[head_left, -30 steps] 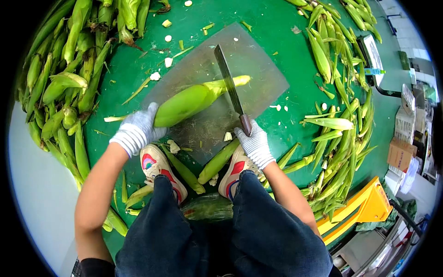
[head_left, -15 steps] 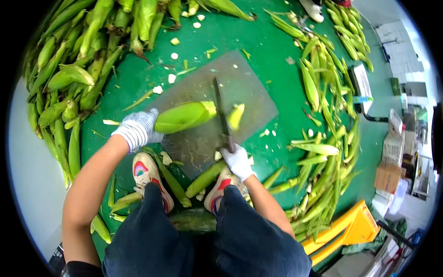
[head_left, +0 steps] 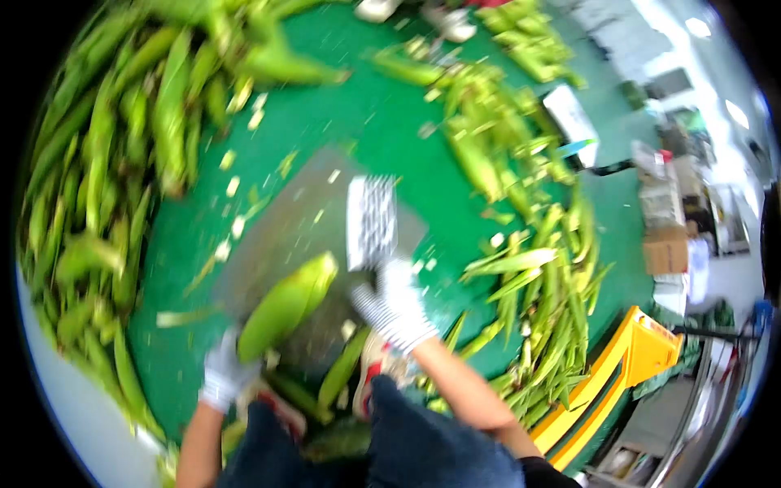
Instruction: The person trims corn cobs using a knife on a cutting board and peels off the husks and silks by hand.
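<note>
My left hand (head_left: 224,370), in a pale glove, is closed around one end of a green ear of corn (head_left: 286,307) still in its husk. The ear slants up over a grey board (head_left: 272,232), its pale cut end towards the knife. In my right hand (head_left: 397,307), also gloved, is a broad-bladed knife (head_left: 372,221), its flat side turned to view with a striped shine. The fingers hide most of the handle. Blade and ear are apart. Another husked ear (head_left: 342,368) lies by my right shoe (head_left: 376,358). Motion blurs both hands.
A big heap of husked corn (head_left: 102,163) fills the left. Loose husks and ears (head_left: 561,301) line the right, with more corn (head_left: 521,37) beyond. Cut bits (head_left: 232,187) dot the green floor (head_left: 382,106). A yellow pallet-jack-like frame (head_left: 618,374) stands lower right, boxes (head_left: 665,250) behind.
The view has swung and blurred. The knife has turned from edge-on to flat-side view and lifted. The held ear now tilts more steeply; the cut-off end beside the blade no longer shows.
</note>
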Tool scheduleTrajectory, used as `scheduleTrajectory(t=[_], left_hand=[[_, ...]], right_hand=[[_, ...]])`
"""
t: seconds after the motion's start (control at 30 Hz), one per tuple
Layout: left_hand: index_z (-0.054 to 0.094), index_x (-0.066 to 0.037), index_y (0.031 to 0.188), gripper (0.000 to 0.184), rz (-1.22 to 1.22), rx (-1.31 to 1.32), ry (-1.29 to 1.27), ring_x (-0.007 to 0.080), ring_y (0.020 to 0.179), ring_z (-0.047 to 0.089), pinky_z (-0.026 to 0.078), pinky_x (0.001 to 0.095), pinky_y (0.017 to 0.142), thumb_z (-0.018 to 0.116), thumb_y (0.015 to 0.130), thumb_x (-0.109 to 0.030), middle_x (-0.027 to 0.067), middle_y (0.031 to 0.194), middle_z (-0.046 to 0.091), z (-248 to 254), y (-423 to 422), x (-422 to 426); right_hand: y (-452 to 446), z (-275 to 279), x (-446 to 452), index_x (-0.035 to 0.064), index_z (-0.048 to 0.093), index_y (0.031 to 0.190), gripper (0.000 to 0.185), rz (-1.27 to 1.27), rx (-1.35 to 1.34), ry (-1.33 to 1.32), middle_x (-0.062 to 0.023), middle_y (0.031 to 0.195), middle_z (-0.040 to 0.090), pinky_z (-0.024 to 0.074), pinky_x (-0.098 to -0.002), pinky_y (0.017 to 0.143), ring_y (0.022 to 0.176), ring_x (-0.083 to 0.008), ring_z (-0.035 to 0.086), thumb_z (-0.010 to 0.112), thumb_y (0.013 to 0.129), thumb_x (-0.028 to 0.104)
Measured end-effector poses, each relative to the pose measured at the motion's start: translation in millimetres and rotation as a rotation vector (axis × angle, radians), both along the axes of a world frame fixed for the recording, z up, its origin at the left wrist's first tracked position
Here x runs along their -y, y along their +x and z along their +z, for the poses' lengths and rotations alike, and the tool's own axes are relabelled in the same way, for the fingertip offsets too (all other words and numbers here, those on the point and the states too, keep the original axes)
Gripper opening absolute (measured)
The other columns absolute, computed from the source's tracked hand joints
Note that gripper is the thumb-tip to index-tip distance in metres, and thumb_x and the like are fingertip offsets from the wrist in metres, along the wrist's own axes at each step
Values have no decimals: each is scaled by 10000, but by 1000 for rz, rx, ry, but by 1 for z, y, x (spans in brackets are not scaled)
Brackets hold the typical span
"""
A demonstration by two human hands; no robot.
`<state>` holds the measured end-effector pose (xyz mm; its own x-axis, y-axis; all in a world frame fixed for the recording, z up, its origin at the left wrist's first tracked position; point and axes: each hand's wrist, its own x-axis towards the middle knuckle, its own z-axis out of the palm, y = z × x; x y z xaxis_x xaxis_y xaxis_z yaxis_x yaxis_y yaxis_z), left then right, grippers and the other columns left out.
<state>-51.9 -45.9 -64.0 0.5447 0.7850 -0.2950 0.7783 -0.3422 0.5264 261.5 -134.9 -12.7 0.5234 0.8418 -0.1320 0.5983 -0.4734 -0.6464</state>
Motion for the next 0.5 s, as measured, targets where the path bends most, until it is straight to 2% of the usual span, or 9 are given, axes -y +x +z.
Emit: scheduleTrajectory(t=[0.13, 0.17, 0.2, 0.23, 0.27, 0.33, 0.37, 0.43, 0.5], left_hand=[[516, -79, 1016, 596, -87, 42, 256, 368, 683, 606, 515, 413, 651, 816, 579, -352, 172, 775, 615, 29, 6, 15], [513, -64, 1018, 604, -50, 68, 138, 341, 710, 616, 515, 389, 673, 821, 579, -341, 171, 791, 619, 40, 8, 14], [511, -49, 1020, 613, -14, 85, 8, 315, 736, 626, 515, 364, 695, 827, 578, -331, 170, 807, 622, 52, 8, 16], [543, -32, 969, 496, 60, 197, -97, 277, 707, 644, 515, 369, 629, 793, 599, -248, 139, 803, 644, 68, 13, 19], [551, -20, 1001, 492, 89, 235, -334, 266, 742, 645, 515, 364, 660, 776, 618, -231, 132, 838, 651, 66, 7, 15], [566, 6, 1065, 487, 162, 297, -828, 244, 813, 646, 514, 354, 721, 743, 658, -197, 117, 908, 664, 39, -24, 5], [579, 18, 1112, 419, 112, 530, -1017, 230, 927, 606, 471, 325, 848, 677, 719, -87, 154, 1063, 627, 17, -40, 2], [598, 4, 1082, 389, 77, 555, -1117, 193, 850, 616, 494, 298, 750, 680, 715, -96, 119, 980, 641, 30, -48, -2], [617, -10, 1053, 360, 55, 374, -1045, 157, 772, 625, 516, 271, 653, 683, 712, -106, 84, 897, 656, 70, -41, -4]], right_hand=[[-22, -50, -21, 23, 396, 1273, 610, -40, -378, 38, -232, 1004, 580, 467, -372, 825, 919, -317, 586, 634, 791, 311], [-24, -42, -26, 24, 394, 1276, 586, -39, -549, 37, -219, 995, 585, 473, -357, 814, 907, -299, 591, 620, 806, 290], [-24, -46, -24, 25, 393, 1280, 553, 30, -500, 107, -195, 973, 594, 488, -343, 780, 853, -279, 605, 608, 821, 248], [-24, -44, -19, 19, 409, 1262, 489, 23, -714, 139, -147, 945, 593, 490, -302, 657, 739, -202, 590, 583, 828, 161], [-23, -36, -15, 13, 424, 1244, 436, 1, -925, 160, -100, 917, 593, 493, -262, 534, 625, -124, 574, 559, 834, 73], [-12, -11, -8, 15, 447, 1238, 420, 23, -1017, -12, -117, 956, 596, 506, -222, 553, 731, -116, 587, 560, 838, 77], [-10, -54, -6, 20, 494, 1202, 361, 123, -902, 191, -119, 967, 611, 527, -237, 574, 783, -146, 592, 558, 853, 88], [-1, -52, 7, 9, 535, 1134, 302, 204, -415, 20, -143, 873, 634, 531, -284, 625, 770, -170, 604, 574, 858, 126], [-15, -49, 36, 15, 537, 1123, 374, 341, -441, -146, -182, 878, 630, 518, -328, 711, 806, -224, 616, 604, 829, 235]])
